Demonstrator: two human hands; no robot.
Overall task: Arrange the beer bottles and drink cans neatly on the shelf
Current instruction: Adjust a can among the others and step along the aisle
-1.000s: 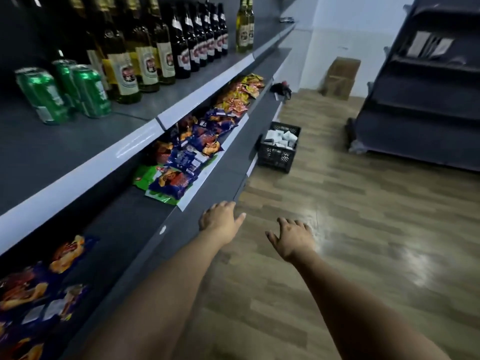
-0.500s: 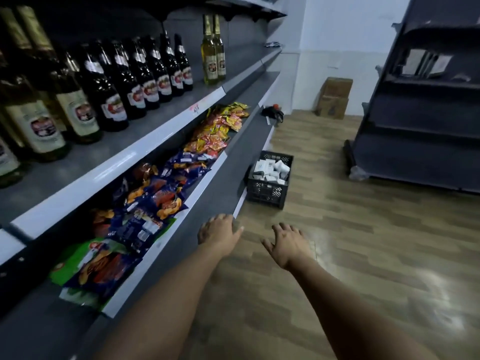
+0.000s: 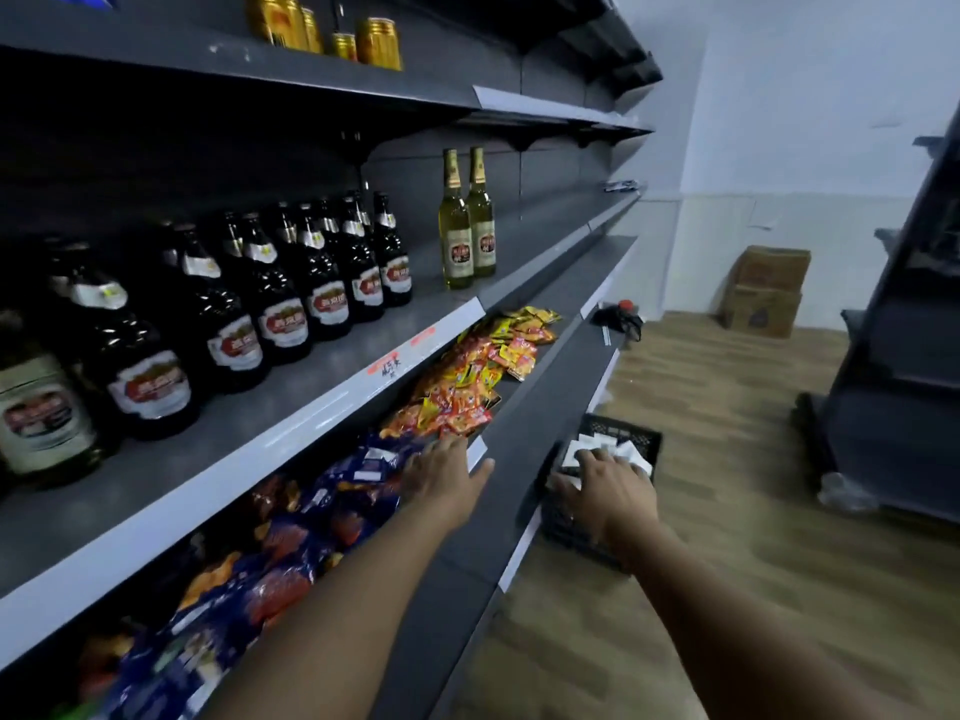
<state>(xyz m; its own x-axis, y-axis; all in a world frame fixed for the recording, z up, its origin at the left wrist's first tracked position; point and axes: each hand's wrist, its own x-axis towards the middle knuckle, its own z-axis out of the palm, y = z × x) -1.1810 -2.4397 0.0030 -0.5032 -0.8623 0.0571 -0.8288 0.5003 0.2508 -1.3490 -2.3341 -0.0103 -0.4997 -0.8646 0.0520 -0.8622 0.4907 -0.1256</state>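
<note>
The dark beer bottles (image 3: 270,304) stand upright in rows on the middle shelf (image 3: 311,407), their red-and-white labels facing the aisle. At the near left end of the same shelf a larger bottle with a pale label (image 3: 36,407) is cut off by the frame edge. Farther along, apart from the dark group, two clear yellow bottles (image 3: 467,226) stand side by side, touching or nearly so. On the shelf above, gold drink cans (image 3: 332,31) stand in a small cluster near the front edge.

Neither hand holds a bottle or can. The left hand (image 3: 447,475) reaches forward with fingers straight and loosely together, palm down, over the front edge of the snack shelf (image 3: 519,418), near the snack packets without gripping them. The right hand (image 3: 608,491) is extended palm down with fingers spread, above the black crate (image 3: 571,527) that sits on the floor against the base of the shelving; whether it touches the white packets (image 3: 618,452) inside cannot be told.

Below the bottles, the snack shelf carries blue and orange snack bags (image 3: 311,511) nearer the person and red and yellow sachets (image 3: 478,376) farther on. A small dark object (image 3: 618,317) lies on the lowest ledge farther down the aisle. Stacked cardboard boxes (image 3: 766,291) stand by the far wall on the wooden floor (image 3: 701,459), and a second dark shelving unit (image 3: 904,356) stands on the right.
</note>
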